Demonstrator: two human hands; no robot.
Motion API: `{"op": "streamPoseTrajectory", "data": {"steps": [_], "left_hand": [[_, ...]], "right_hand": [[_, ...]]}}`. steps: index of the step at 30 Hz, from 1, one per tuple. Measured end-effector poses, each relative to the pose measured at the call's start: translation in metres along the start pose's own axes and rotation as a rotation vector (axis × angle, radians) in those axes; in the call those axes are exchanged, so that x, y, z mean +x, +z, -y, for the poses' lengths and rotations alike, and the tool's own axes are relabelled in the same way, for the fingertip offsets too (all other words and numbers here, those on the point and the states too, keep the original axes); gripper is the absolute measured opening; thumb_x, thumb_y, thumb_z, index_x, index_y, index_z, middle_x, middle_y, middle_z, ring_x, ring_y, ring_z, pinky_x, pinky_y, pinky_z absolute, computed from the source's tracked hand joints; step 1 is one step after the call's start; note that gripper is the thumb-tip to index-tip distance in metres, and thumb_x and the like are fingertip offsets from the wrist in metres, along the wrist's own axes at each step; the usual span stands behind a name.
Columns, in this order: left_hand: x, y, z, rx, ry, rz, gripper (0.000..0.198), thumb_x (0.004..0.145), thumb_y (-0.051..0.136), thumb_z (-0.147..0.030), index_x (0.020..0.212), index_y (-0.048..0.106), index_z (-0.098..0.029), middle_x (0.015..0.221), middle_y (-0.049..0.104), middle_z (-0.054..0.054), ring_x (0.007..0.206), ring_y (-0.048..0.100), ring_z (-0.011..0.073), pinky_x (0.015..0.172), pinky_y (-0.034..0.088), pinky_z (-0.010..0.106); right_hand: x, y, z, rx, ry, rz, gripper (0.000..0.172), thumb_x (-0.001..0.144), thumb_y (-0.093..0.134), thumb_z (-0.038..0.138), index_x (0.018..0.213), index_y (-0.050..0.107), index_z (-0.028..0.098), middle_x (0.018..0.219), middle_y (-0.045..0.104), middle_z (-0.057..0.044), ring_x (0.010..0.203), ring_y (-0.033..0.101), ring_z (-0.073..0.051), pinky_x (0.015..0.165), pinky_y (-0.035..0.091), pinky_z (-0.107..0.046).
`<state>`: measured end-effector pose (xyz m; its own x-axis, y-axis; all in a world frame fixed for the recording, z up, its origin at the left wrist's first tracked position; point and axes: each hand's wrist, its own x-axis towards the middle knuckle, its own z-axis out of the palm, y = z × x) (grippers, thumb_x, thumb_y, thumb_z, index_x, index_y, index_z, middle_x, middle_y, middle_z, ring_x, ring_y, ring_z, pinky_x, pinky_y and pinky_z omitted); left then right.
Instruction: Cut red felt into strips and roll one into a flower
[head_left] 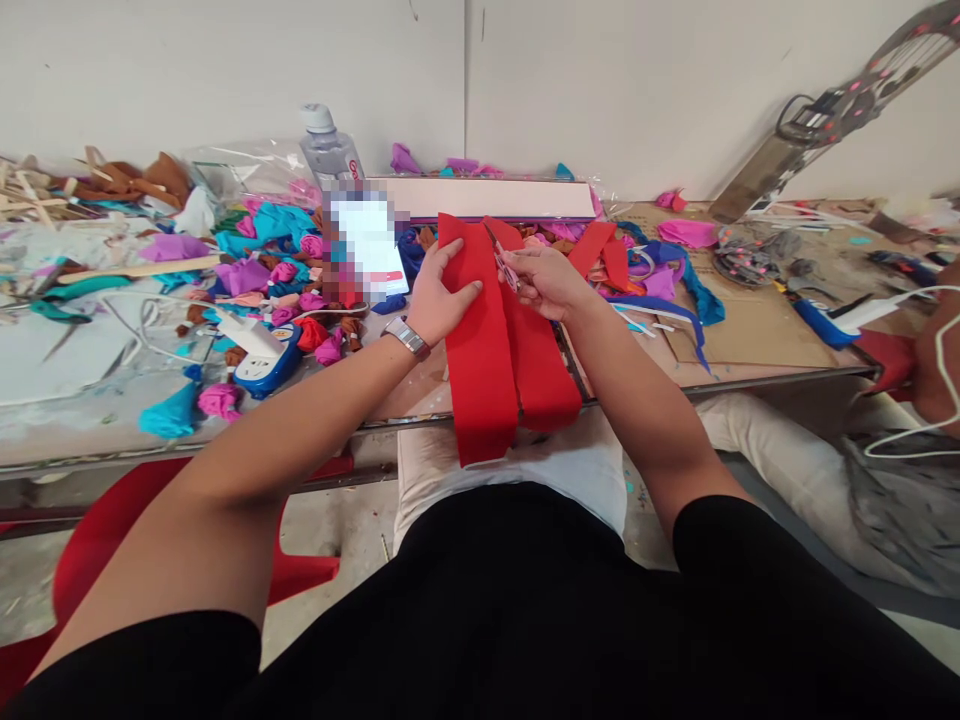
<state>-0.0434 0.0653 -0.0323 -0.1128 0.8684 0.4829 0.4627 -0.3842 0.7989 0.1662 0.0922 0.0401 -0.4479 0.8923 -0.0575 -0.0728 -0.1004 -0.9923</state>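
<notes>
A wide red strip (pixel 480 370), cloth or crepe paper, lies over the table edge and hangs toward my lap. It is slit lengthwise, with a second red length (pixel 541 375) on the right. My left hand (pixel 444 292) rests on the upper left of the strip, thumb and fingers apart. In my right hand (pixel 546 281) is a pair of small scissors (pixel 505 268), its blades pointing up and away along the slit. Part of its handles is hidden by my fingers. Smaller red pieces (pixel 604 255) lie just right of that hand.
A phone (pixel 367 245) leans before a clear bottle (pixel 330 150) at the back. Bright folded flowers (pixel 219 401) and a blue power strip (pixel 268 362) are at left, near green-handled pliers (pixel 90 290). Cardboard (pixel 750 330) lies at right, where another person's arm (pixel 937 350) shows.
</notes>
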Motion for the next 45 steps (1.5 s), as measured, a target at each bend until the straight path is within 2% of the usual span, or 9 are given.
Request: {"op": "streamPoseTrajectory", "data": {"steps": [7, 10, 15, 22, 37, 45], "left_hand": [[0.000, -0.001, -0.001, 0.024, -0.016, 0.011, 0.079, 0.075, 0.081, -0.030, 0.152, 0.062, -0.024, 0.167, 0.053, 0.010, 0.167, 0.034, 0.0356, 0.142, 0.022, 0.055], [0.000, -0.001, -0.002, 0.016, -0.004, 0.015, 0.079, 0.075, 0.081, -0.030, 0.151, 0.062, -0.026, 0.167, 0.053, 0.009, 0.164, 0.039, 0.0342, 0.141, 0.026, 0.053], [-0.001, -0.001, -0.003, 0.025, 0.016, 0.015, 0.079, 0.076, 0.080, -0.029, 0.152, 0.061, -0.021, 0.167, 0.052, 0.013, 0.163, 0.040, 0.0337, 0.140, 0.031, 0.050], [0.001, 0.000, -0.001, -0.022, 0.017, 0.006, 0.075, 0.074, 0.082, -0.024, 0.148, 0.064, -0.026, 0.164, 0.055, 0.009, 0.163, 0.041, 0.0357, 0.140, 0.030, 0.055], [0.000, 0.000, -0.003, -0.005, 0.017, 0.024, 0.079, 0.074, 0.080, -0.028, 0.151, 0.062, -0.023, 0.166, 0.053, 0.011, 0.165, 0.038, 0.0360, 0.140, 0.029, 0.054], [0.001, 0.001, 0.000, -0.014, 0.004, 0.016, 0.082, 0.070, 0.082, -0.021, 0.149, 0.063, -0.024, 0.165, 0.052, 0.011, 0.164, 0.039, 0.0366, 0.140, 0.029, 0.053]], "right_hand": [[0.003, 0.006, -0.008, -0.010, -0.012, -0.011, 0.038, 0.105, 0.069, 0.026, 0.070, 0.058, 0.018, 0.053, 0.054, 0.007, 0.036, 0.029, -0.003, 0.036, 0.026, -0.015], [0.002, 0.010, -0.009, -0.013, -0.002, -0.017, 0.039, 0.107, 0.066, 0.024, 0.070, 0.057, 0.018, 0.052, 0.053, 0.008, 0.036, 0.029, -0.003, 0.036, 0.026, -0.015], [0.000, 0.014, -0.008, 0.009, 0.006, -0.053, 0.045, 0.113, 0.049, 0.016, 0.069, 0.057, 0.016, 0.053, 0.053, 0.006, 0.036, 0.029, -0.003, 0.035, 0.025, -0.016], [0.002, 0.013, -0.010, -0.007, 0.005, -0.039, 0.040, 0.104, 0.072, 0.029, 0.071, 0.051, 0.020, 0.053, 0.050, 0.009, 0.037, 0.028, -0.003, 0.036, 0.024, -0.015], [-0.001, 0.018, -0.008, 0.014, 0.015, -0.080, 0.034, 0.106, 0.063, 0.016, 0.073, 0.055, 0.019, 0.059, 0.057, 0.007, 0.037, 0.029, -0.003, 0.037, 0.024, -0.017], [0.000, 0.019, -0.006, 0.033, 0.036, -0.084, 0.037, 0.108, 0.063, 0.023, 0.073, 0.054, 0.019, 0.059, 0.058, 0.006, 0.038, 0.028, -0.002, 0.037, 0.023, -0.016]]}}
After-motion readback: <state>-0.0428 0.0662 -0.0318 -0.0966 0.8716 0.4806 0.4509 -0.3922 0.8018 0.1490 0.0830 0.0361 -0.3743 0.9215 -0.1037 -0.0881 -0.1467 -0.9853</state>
